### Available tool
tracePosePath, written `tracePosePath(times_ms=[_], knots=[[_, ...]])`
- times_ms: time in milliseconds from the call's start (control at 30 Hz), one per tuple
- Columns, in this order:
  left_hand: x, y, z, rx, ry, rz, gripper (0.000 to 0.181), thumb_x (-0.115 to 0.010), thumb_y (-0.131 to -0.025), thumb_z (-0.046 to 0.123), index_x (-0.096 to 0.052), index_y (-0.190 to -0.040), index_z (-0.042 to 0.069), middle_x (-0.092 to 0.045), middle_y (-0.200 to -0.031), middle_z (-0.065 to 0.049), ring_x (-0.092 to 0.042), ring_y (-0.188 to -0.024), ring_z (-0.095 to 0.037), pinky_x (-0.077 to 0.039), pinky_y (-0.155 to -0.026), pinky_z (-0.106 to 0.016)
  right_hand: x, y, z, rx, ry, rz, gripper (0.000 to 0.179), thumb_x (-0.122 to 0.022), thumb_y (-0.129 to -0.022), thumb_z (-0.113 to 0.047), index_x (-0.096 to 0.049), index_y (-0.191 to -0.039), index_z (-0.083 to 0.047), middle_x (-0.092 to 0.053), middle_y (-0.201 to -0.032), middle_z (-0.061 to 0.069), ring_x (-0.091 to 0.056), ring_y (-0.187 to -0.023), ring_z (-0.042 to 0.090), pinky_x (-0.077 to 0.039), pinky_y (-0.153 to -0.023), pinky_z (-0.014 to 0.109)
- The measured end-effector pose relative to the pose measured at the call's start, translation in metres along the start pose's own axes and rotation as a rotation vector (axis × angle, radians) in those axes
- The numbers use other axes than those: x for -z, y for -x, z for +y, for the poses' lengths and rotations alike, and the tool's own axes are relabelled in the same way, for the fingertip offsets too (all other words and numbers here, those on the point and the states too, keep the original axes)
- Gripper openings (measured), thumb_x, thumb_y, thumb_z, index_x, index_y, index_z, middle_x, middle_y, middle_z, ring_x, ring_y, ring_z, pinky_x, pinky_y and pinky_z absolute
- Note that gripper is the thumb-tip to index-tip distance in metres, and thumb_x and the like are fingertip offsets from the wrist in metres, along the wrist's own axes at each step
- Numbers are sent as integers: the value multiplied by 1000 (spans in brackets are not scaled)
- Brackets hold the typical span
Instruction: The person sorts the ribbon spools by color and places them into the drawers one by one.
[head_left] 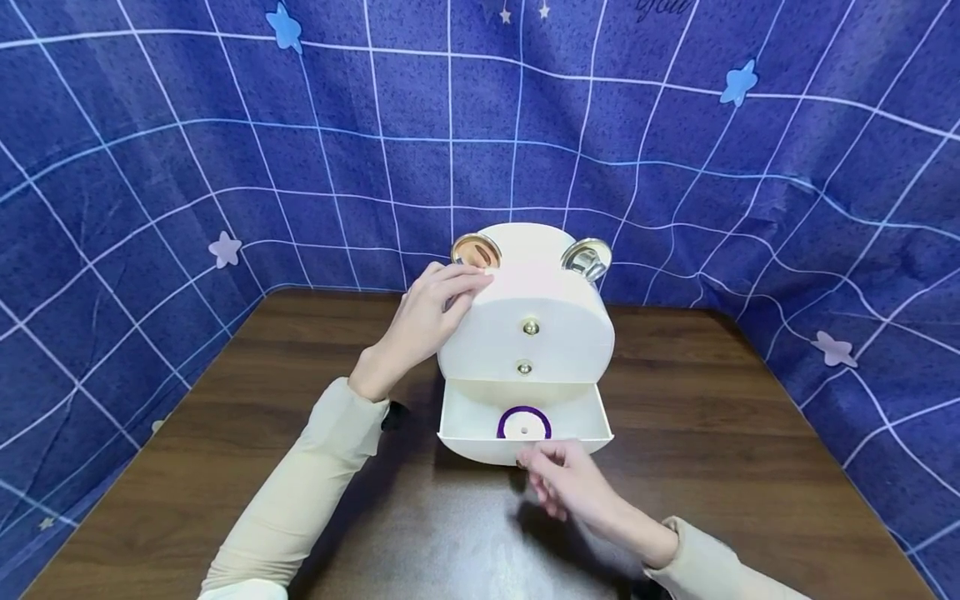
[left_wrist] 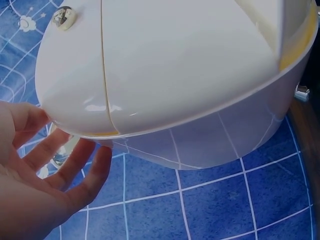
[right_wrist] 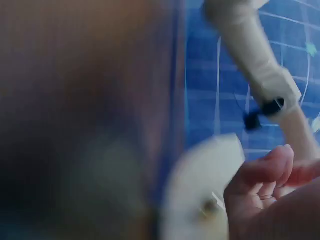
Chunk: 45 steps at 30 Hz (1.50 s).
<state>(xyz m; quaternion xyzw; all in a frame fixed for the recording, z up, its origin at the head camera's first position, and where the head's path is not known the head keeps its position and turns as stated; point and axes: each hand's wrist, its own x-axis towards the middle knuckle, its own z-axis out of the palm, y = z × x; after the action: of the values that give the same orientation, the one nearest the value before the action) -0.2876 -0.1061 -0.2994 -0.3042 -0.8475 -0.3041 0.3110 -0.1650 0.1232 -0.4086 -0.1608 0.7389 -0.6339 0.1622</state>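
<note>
A glossy white chest of drawers [head_left: 525,333] with rounded sides and two shiny ear-like discs stands on the table, its bottom drawer [head_left: 472,408] pulled out. Inside that drawer lies a white disc with a purple rim [head_left: 523,423]. My left hand [head_left: 438,308] rests on the chest's upper left side below the copper-toned disc; in the left wrist view its spread fingers touch the rounded edge. At the drawer's front is my right hand [head_left: 566,479], fingers loosely curled beside the small knob [right_wrist: 210,207]. The right wrist view shows the knob apart from the fingertips.
The brown wooden table [head_left: 720,433] extends on both sides of the chest. A blue cloth [head_left: 360,150] with white grid lines and stars hangs behind and beside it. Two more drawers with gold knobs [head_left: 531,327] are closed above the pulled-out one.
</note>
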Motion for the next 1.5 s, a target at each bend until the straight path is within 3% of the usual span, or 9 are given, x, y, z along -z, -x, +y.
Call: tracePosePath(times_ms=[67, 100, 167, 233, 333, 1500], knots=[[1, -1, 0, -6, 1, -5, 26, -56, -95, 14, -73, -115, 17, -69, -118, -2, -53, -88, -20, -43, -69, -32, -4, 3, 7, -249, -174, -79, 38, -54, -95, -33, -49, -63, -12, -46, -49, -8, -40, -38, 3, -32, -38, 19], [1, -1, 0, -7, 2, -8, 26, -56, -96, 14, -72, -115, 17, -69, -119, -3, -53, -88, -20, -43, -70, -32, -6, 3, 11, -327, -229, -105, 37, -52, -95, -35, -50, -65, -13, -46, -49, -8, -40, -38, 4, -32, -38, 19], [0, -1, -1, -8, 0, -14, 26, -55, -95, 14, -72, -115, 17, -69, -119, -2, -53, -87, -20, -43, -70, -32, -9, 2, 19, -419, -287, -137, 34, -50, -94, -38, -53, -71, -13, -45, -51, -8, -39, -38, 4, -31, -39, 19], [0, 0, -1, -6, 0, -18, 26, -55, -95, 14, -72, -115, 17, -69, -119, -2, -53, -87, -20, -43, -69, -31, -11, 0, 24, -450, -306, -140, 33, -48, -95, -41, -56, -79, -12, -46, -53, -7, -40, -39, 5, -32, -39, 20], [-1, 1, 0, -5, 1, -17, 26, -55, -95, 14, -72, -115, 18, -69, -119, -2, -53, -87, -19, -43, -68, -31, -11, -4, 28, -453, -329, -126, 32, -45, -95, -42, -53, -87, -12, -45, -54, -7, -40, -40, 6, -33, -40, 21], [0, 1, 2, 14, 2, -7, 26, -56, -95, 13, -73, -115, 18, -69, -119, -1, -54, -89, -19, -44, -72, -31, 5, -55, 26, -414, -306, -61, 30, -39, -96, -39, -46, -80, -14, -37, -50, -6, -38, -42, 10, -34, -44, 24]])
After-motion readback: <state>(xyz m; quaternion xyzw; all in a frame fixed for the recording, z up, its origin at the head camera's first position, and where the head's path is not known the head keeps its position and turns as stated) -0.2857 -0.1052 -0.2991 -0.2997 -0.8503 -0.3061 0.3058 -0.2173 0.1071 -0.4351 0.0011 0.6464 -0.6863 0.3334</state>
